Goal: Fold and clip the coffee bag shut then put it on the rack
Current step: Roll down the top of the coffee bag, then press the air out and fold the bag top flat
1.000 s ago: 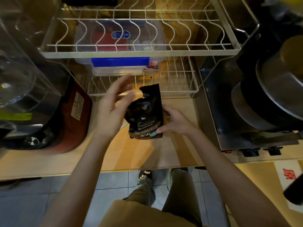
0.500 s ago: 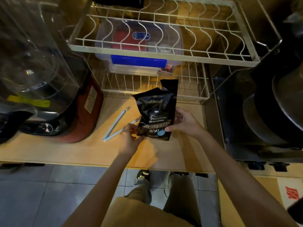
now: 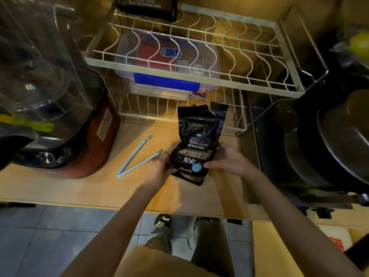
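Clip (image 3: 137,156) on counter (image 3: 79,188), left of bag (image 3: 199,140); rack (image 3: 191,84) behind.

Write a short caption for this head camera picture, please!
Both hands, left hand and right hand, hold the coffee bag beside the open clip.

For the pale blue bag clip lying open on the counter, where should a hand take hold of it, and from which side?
Probably at the hinged corner of the clip, where its two arms meet nearest the counter's front edge. It lies flat in an open V, spread toward the rack. The left hand, now on the coffee bag, sits just right of it, so come from above on that side.
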Demonstrator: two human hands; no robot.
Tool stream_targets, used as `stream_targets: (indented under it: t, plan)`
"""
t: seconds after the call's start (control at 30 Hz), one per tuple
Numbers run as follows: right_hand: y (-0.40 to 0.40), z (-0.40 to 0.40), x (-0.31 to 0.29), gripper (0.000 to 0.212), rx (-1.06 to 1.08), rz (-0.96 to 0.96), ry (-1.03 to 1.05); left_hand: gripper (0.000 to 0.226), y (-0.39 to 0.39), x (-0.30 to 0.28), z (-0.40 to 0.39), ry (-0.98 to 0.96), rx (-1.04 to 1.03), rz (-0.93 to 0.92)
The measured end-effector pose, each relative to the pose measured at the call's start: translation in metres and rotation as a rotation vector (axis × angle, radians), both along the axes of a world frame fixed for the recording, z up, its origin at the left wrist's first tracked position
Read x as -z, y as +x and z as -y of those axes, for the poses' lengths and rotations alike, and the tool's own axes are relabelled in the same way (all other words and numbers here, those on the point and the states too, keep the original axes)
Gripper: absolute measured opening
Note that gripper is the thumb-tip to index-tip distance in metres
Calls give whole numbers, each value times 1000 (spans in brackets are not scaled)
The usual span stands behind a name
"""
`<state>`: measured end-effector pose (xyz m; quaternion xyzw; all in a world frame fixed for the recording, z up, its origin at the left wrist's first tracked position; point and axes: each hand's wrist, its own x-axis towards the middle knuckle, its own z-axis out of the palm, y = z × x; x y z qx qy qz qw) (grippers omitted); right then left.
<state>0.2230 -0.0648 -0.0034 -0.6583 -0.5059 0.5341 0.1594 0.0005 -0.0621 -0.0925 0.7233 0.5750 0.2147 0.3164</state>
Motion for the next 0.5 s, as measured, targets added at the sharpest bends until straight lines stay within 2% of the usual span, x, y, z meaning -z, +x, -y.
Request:
stream_targets:
  t: [0.07,0.13,0.17,0.3,0.37,0.5]
  plan:
    - [0,-3,-21,40,-144,331,26,31,0,-1,-1,-9,14,2]
    - [-6,-6,-42,22,-296,639,138,31,0,-3,-1,4,19,17]
    - [-13,-8,-53,20,-351,695,211,30,1,-3,-1,13,21,25]
    - [-58,-19,-70,19,-548,566,495,32,1,-6,-1,60,31,29]
    - [-77,-33,-60,24,-713,595,653,38,1,-7,-2,59,34,13]
    - [-94,-65,-25,21,-1150,977,684,41,-1,-3,-4,48,56,13]
